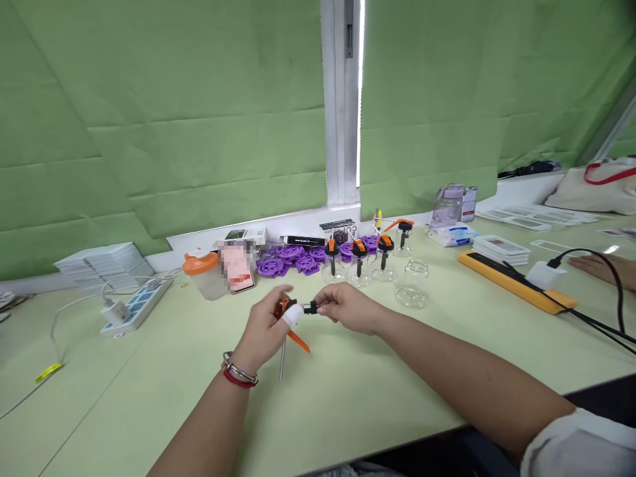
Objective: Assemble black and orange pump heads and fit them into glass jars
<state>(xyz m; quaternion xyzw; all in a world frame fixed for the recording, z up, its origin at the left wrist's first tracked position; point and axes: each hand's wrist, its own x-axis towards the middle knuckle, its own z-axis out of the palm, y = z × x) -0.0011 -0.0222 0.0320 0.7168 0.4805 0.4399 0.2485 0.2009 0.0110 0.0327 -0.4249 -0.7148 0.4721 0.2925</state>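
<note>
My left hand (265, 328) grips an orange and black pump head (293, 315) with a thin metal tube hanging down from it; a white cot covers one fingertip. My right hand (348, 309) pinches the black end of the same part from the right. Both hands hover just above the pale green table (149, 397). Behind them stand three small glass jars fitted with orange-black pump tops (358, 262), a fourth (403, 235) further back, and an empty open glass jar (413, 283).
Purple plastic discs (293, 258) lie in a heap at the back. A container with an orange lid (201, 271), a white power strip (134, 306), stacked white cards (106, 262), an orange-yellow power strip (517, 281) with black cable, and another person's hand (603, 268) at the right.
</note>
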